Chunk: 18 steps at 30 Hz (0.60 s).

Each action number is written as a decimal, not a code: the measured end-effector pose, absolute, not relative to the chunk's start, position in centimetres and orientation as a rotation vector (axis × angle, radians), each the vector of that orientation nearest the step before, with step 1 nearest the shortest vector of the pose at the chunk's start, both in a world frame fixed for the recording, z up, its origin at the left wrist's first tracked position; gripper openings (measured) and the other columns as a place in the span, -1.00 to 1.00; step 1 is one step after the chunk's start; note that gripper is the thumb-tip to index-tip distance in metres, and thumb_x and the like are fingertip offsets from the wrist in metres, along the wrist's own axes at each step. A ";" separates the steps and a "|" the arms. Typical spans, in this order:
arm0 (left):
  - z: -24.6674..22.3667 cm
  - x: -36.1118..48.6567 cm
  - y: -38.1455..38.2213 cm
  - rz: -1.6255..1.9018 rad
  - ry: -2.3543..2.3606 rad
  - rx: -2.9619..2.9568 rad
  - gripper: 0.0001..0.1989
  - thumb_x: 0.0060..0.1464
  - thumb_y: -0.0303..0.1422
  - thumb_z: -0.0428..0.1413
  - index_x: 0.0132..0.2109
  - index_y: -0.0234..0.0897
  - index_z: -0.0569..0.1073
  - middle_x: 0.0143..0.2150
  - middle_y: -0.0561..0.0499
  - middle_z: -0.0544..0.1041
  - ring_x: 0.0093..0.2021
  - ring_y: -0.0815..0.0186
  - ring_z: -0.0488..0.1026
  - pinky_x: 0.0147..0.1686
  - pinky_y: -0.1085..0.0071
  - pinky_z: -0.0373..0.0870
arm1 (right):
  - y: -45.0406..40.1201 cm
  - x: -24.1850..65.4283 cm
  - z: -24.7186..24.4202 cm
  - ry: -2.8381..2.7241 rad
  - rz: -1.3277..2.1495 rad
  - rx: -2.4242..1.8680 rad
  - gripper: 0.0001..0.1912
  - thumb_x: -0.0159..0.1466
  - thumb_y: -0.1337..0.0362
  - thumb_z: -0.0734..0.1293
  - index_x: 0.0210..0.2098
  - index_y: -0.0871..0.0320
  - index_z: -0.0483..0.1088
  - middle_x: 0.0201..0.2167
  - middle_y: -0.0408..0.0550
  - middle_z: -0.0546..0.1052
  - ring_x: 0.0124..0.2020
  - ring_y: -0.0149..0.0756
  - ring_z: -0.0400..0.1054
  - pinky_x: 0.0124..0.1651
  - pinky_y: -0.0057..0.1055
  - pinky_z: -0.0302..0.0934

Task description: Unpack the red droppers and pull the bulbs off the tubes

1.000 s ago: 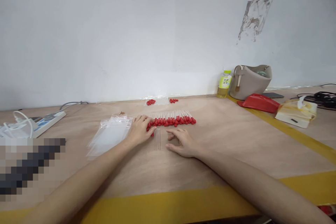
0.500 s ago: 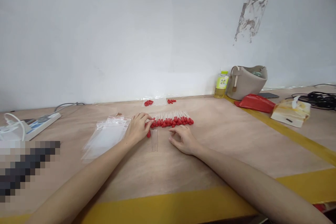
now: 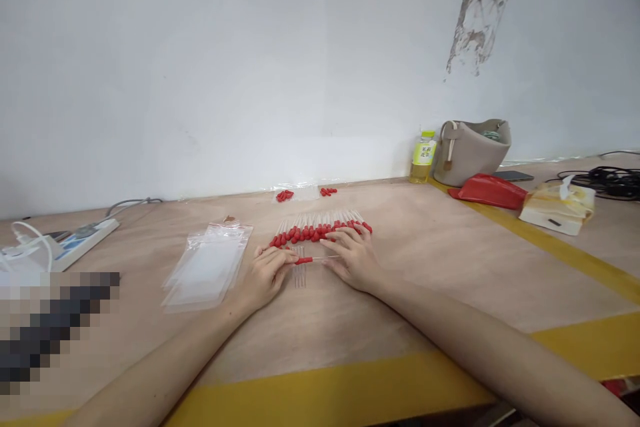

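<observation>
My left hand (image 3: pixel 270 271) pinches the red rubber bulb (image 3: pixel 304 260) of a dropper. The thin clear tube (image 3: pixel 326 257) of that dropper points right, and its far end is between the fingers of my right hand (image 3: pixel 354 257). Beneath it, several loose clear tubes (image 3: pixel 300 275) lie on the table. Behind both hands runs a row of droppers with red bulbs (image 3: pixel 310 233), their clear stems pointing toward the wall. The fingertips of my right hand are close to the right part of this row.
Clear zip bags (image 3: pixel 207 267) lie to the left, with a power strip (image 3: pixel 87 243) beyond. Loose red bulbs (image 3: pixel 285 195) sit near the wall. At right are a bottle (image 3: pixel 423 159), a grey bag (image 3: pixel 470 157), a red pouch (image 3: pixel 490 192), a tissue pack (image 3: pixel 557 210) and black cables (image 3: pixel 613 181).
My left hand has moved from the row toward me and holds a red bulb. My right hand has closed on the tube. The row now spreads farther left.
</observation>
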<state>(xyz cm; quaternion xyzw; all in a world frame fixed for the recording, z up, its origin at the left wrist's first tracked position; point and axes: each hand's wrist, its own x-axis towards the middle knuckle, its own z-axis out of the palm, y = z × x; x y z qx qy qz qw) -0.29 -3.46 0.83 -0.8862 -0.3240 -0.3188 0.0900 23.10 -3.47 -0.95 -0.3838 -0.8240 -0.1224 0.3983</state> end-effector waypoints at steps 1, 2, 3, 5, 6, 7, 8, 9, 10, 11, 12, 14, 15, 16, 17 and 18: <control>0.9 -0.2 -3.5 -0.954 -0.952 -2.644 -0.83 0.14 -0.43 -0.09 -0.25 -0.23 0.40 -0.26 0.03 0.53 -0.20 0.33 0.42 -0.21 0.34 0.14 | -3.4 23.1 -1.0 -2.100 -0.312 -0.957 -0.73 0.20 0.14 0.23 -0.12 0.03 0.37 -0.21 -0.08 0.47 -0.08 -0.25 0.20 0.13 -0.10 -0.24; 1.0 -0.2 -3.6 -0.965 -0.945 -2.648 -0.83 0.14 -0.44 -0.09 -0.25 -0.23 0.40 -0.26 0.03 0.53 -0.21 0.34 0.42 -0.21 0.34 0.15 | -3.4 23.0 -1.1 -2.122 -0.308 -0.940 -0.76 0.21 0.16 0.23 -0.16 0.03 0.39 -0.29 -0.11 0.49 -0.13 -0.28 0.23 0.12 -0.11 -0.24; 1.1 -0.2 -3.7 -0.975 -0.942 -2.654 -0.83 0.14 -0.45 -0.09 -0.25 -0.23 0.40 -0.25 0.03 0.53 -0.22 0.34 0.42 -0.21 0.34 0.15 | -3.4 23.0 -1.2 -2.143 -0.301 -0.924 -0.79 0.22 0.18 0.22 -0.19 0.03 0.41 -0.37 -0.13 0.50 -0.19 -0.31 0.25 0.11 -0.13 -0.24; 1.3 -0.1 -4.0 -0.965 -0.953 -2.676 -0.82 0.14 -0.43 -0.09 -0.24 -0.24 0.40 -0.25 0.01 0.52 -0.22 0.33 0.41 -0.20 0.33 0.16 | -3.4 22.9 -1.3 -2.172 -0.296 -0.905 -0.80 0.23 0.19 0.22 -0.22 0.05 0.42 -0.46 -0.15 0.50 -0.28 -0.35 0.26 0.09 -0.16 -0.20; 1.4 0.0 -4.1 -0.949 -0.966 -2.687 -0.83 0.13 -0.41 -0.08 -0.23 -0.23 0.41 -0.24 0.00 0.52 -0.20 0.32 0.39 -0.18 0.31 0.17 | -3.4 22.9 -1.3 -2.181 -0.299 -0.898 -0.80 0.23 0.20 0.21 -0.23 0.06 0.43 -0.48 -0.14 0.49 -0.31 -0.35 0.25 0.07 -0.17 -0.17; 1.5 0.1 -4.3 -0.932 -0.980 -2.696 -0.83 0.12 -0.38 -0.05 -0.20 -0.23 0.40 -0.21 -0.01 0.51 -0.17 0.29 0.37 -0.15 0.29 0.17 | -3.5 22.9 -1.2 -2.189 -0.307 -0.889 -0.80 0.23 0.20 0.20 -0.25 0.07 0.43 -0.49 -0.14 0.49 -0.32 -0.35 0.25 0.05 -0.19 -0.15; 1.5 0.2 -4.4 -0.914 -0.991 -2.701 -0.82 0.10 -0.34 -0.03 -0.16 -0.23 0.40 -0.17 -0.02 0.49 -0.13 0.27 0.35 -0.12 0.27 0.16 | -3.5 22.8 -1.2 -2.196 -0.318 -0.879 -0.80 0.24 0.20 0.20 -0.26 0.07 0.44 -0.50 -0.13 0.49 -0.33 -0.35 0.24 0.03 -0.20 -0.14; 1.6 0.4 -4.5 -0.899 -0.997 -2.702 -0.79 0.08 -0.30 0.00 -0.13 -0.22 0.40 -0.13 -0.03 0.47 -0.10 0.24 0.32 -0.09 0.25 0.15 | -3.6 22.7 -1.2 -2.200 -0.332 -0.869 -0.79 0.24 0.20 0.19 -0.27 0.07 0.44 -0.52 -0.13 0.48 -0.34 -0.35 0.24 0.02 -0.20 -0.13; 1.6 0.6 -4.5 -0.887 -0.993 -2.703 -0.76 0.07 -0.27 0.02 -0.12 -0.21 0.40 -0.10 -0.04 0.45 -0.08 0.23 0.29 -0.07 0.24 0.14 | -3.7 22.7 -1.1 -2.202 -0.344 -0.859 -0.78 0.24 0.20 0.19 -0.27 0.07 0.44 -0.53 -0.13 0.48 -0.35 -0.35 0.23 0.01 -0.21 -0.12; 1.6 0.8 -4.6 -0.877 -0.985 -2.703 -0.76 0.06 -0.26 0.03 -0.11 -0.20 0.40 -0.08 -0.03 0.44 -0.07 0.23 0.28 -0.06 0.24 0.13 | -3.7 22.6 -1.1 -2.202 -0.354 -0.850 -0.77 0.25 0.19 0.18 -0.26 0.07 0.44 -0.54 -0.13 0.47 -0.37 -0.35 0.22 0.00 -0.21 -0.12; 1.5 0.9 -4.5 -0.868 -0.974 -2.701 -0.77 0.07 -0.25 0.02 -0.13 -0.19 0.41 -0.09 -0.02 0.45 -0.08 0.24 0.28 -0.07 0.24 0.13 | -3.8 22.6 -1.1 -2.203 -0.361 -0.838 -0.77 0.25 0.19 0.17 -0.24 0.06 0.44 -0.54 -0.12 0.47 -0.38 -0.35 0.22 0.00 -0.21 -0.12; 1.4 1.2 -4.5 -0.866 -0.964 -2.685 -0.81 0.10 -0.27 0.00 -0.20 -0.18 0.44 -0.18 0.02 0.49 -0.14 0.27 0.30 -0.10 0.26 0.12 | -3.8 22.5 -1.0 -2.212 -0.365 -0.815 -0.76 0.26 0.19 0.16 -0.23 0.06 0.44 -0.54 -0.12 0.47 -0.40 -0.36 0.20 -0.01 -0.21 -0.13; 1.3 1.3 -4.4 -0.865 -0.968 -2.675 -0.83 0.10 -0.27 -0.01 -0.23 -0.18 0.45 -0.23 0.03 0.50 -0.17 0.28 0.31 -0.12 0.27 0.12 | -3.9 22.5 -1.0 -2.220 -0.364 -0.804 -0.76 0.26 0.19 0.16 -0.25 0.06 0.45 -0.54 -0.13 0.47 -0.41 -0.37 0.19 -0.01 -0.21 -0.14; 1.2 1.3 -4.4 -0.862 -0.976 -2.665 -0.83 0.11 -0.28 -0.02 -0.27 -0.19 0.45 -0.29 0.04 0.51 -0.21 0.30 0.31 -0.14 0.27 0.11 | -3.9 22.4 -1.0 -2.228 -0.364 -0.795 -0.76 0.26 0.20 0.16 -0.27 0.06 0.45 -0.55 -0.13 0.47 -0.42 -0.37 0.17 -0.01 -0.21 -0.15; 1.2 1.3 -4.4 -0.855 -0.982 -2.658 -0.82 0.11 -0.28 -0.02 -0.31 -0.21 0.45 -0.34 0.05 0.51 -0.24 0.31 0.32 -0.15 0.27 0.11 | -3.9 22.4 -1.0 -2.235 -0.365 -0.790 -0.75 0.26 0.21 0.16 -0.30 0.07 0.46 -0.56 -0.13 0.47 -0.43 -0.38 0.16 -0.02 -0.21 -0.15; 1.2 1.3 -4.4 -0.847 -0.986 -2.653 -0.81 0.12 -0.29 -0.03 -0.34 -0.22 0.44 -0.38 0.06 0.50 -0.26 0.32 0.31 -0.16 0.27 0.10 | -3.9 22.4 -0.9 -2.241 -0.367 -0.786 -0.75 0.26 0.22 0.16 -0.33 0.08 0.46 -0.57 -0.14 0.46 -0.43 -0.38 0.15 -0.03 -0.21 -0.15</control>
